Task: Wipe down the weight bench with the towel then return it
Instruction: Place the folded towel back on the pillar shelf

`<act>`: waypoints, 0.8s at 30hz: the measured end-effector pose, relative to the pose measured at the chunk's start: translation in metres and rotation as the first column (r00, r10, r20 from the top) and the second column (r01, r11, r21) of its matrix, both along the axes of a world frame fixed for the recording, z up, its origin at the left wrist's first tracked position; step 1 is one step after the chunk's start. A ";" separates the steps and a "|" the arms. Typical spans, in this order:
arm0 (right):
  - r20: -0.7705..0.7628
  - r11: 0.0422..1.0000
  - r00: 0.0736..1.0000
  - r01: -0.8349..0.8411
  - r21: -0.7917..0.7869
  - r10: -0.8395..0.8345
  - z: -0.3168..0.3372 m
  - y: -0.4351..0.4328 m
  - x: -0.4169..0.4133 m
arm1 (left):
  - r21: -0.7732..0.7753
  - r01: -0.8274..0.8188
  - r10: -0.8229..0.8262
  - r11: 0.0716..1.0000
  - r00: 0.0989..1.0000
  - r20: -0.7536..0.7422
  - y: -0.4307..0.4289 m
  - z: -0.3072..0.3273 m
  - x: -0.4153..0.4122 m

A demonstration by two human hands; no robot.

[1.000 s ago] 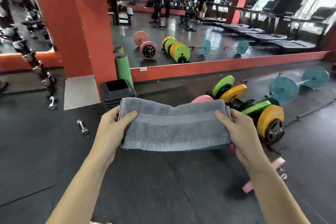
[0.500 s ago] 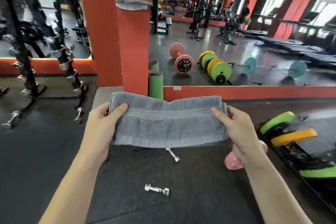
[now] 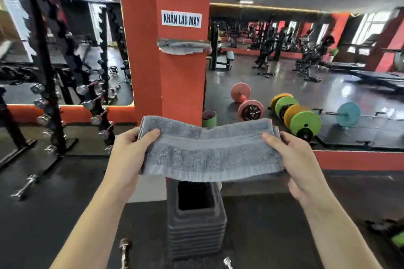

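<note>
A folded grey towel is stretched flat between both hands at chest height. My left hand pinches its left end, thumb on top. My right hand pinches its right end the same way. Straight ahead stands a red pillar with a white sign and a small shelf holding another grey towel. The towel I hold is well below and in front of that shelf. No weight bench is close by; benches show only in the mirror.
A stack of black square blocks stands on the floor at the pillar's foot. A dumbbell rack is at the left, small chrome dumbbells lie on the floor, and wall mirrors reflect coloured plate barbells.
The view has swung left and closed in on the red pillar, which is now centred and larger. Both hands keep the same grip on the towel; the black blocks now sit directly below it.
</note>
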State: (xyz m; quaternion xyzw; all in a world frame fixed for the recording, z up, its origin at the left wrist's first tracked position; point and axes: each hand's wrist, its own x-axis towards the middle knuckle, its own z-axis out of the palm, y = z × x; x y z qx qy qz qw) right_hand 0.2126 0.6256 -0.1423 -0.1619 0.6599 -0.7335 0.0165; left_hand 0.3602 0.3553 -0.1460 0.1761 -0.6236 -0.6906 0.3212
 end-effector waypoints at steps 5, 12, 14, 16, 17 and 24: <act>-0.015 0.995 0.996 -0.089 -0.034 0.088 0.044 -0.065 -0.119 | 0.021 -0.064 0.066 0.998 0.996 -0.060 -0.053 0.034 -0.109; -0.045 0.992 0.993 -0.110 -0.056 0.108 0.076 -0.185 -0.260 | 0.077 -0.088 0.098 0.993 0.986 -0.138 -0.174 0.077 -0.250; -0.056 0.995 0.996 -0.072 -0.062 0.068 0.082 -0.220 -0.294 | 0.063 -0.061 0.071 0.996 0.985 -0.159 -0.217 0.090 -0.288; -0.048 0.997 0.998 -0.038 -0.071 0.034 0.094 -0.256 -0.328 | 0.044 -0.025 0.032 0.999 0.987 -0.156 -0.258 0.108 -0.325; -0.037 0.997 0.999 -0.021 -0.072 0.019 0.102 -0.272 -0.344 | 0.033 -0.009 0.014 0.999 0.989 -0.147 -0.276 0.118 -0.343; -0.080 0.999 0.996 0.038 -0.031 -0.040 0.175 -0.367 -0.463 | -0.076 -0.032 0.026 0.997 0.997 -0.075 -0.365 0.201 -0.463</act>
